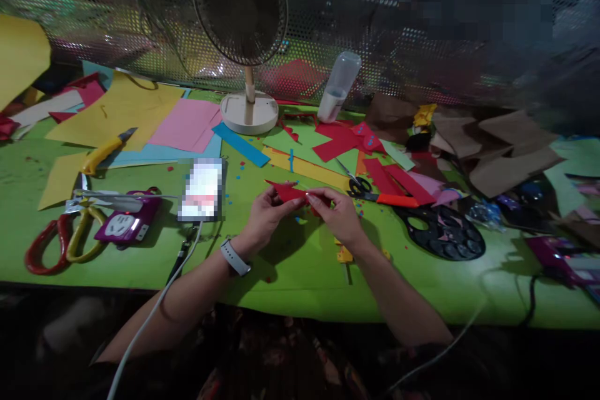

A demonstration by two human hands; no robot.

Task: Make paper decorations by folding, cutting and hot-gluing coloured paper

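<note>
Between my two hands, a little above the green table, is a small piece of red paper (287, 191) with a pointed end to the left. My left hand (270, 214) grips its left part between thumb and fingers. My right hand (335, 211) pinches its right edge, with the fingertips of both hands close together. Below my right hand lie small yellow pieces (345, 254). Just beyond it are small black-handled scissors (359, 185) and a yellow paper strip (304, 165). A phone (201, 190) lies to the left of my left hand.
Large scissors (60, 234), a purple glue gun (129, 219) and a yellow cutter (105, 151) lie at left. A fan (249, 114) and a tilted bottle (338, 89) stand behind. At right are a black palette (445, 234) and brown paper (510, 150). A white cable (157, 306) crosses my left forearm.
</note>
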